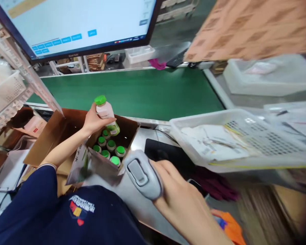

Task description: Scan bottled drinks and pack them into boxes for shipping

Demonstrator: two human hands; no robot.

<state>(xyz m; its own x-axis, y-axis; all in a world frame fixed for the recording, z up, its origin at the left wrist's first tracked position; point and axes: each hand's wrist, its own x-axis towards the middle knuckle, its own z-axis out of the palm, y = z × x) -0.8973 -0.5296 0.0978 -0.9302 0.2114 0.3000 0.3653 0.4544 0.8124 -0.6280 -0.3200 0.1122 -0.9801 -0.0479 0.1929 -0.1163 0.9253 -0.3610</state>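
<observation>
My left hand (93,120) grips a pale pink bottle with a green cap (105,110), held tilted just above an open cardboard box (129,131). Inside the box stand several more green-capped bottles (109,148). My right hand (180,192) holds a grey handheld barcode scanner (142,173), its head close to the box's near right corner. Both arms come up from the bottom of the view, the left in a dark blue sleeve.
A green conveyor belt (142,92) runs behind the box. A monitor (76,23) hangs above at the left. A white plastic basket (244,139) with papers sits at the right, a white rack (10,85) at the left. Brown cardboard (252,27) blurs the top right.
</observation>
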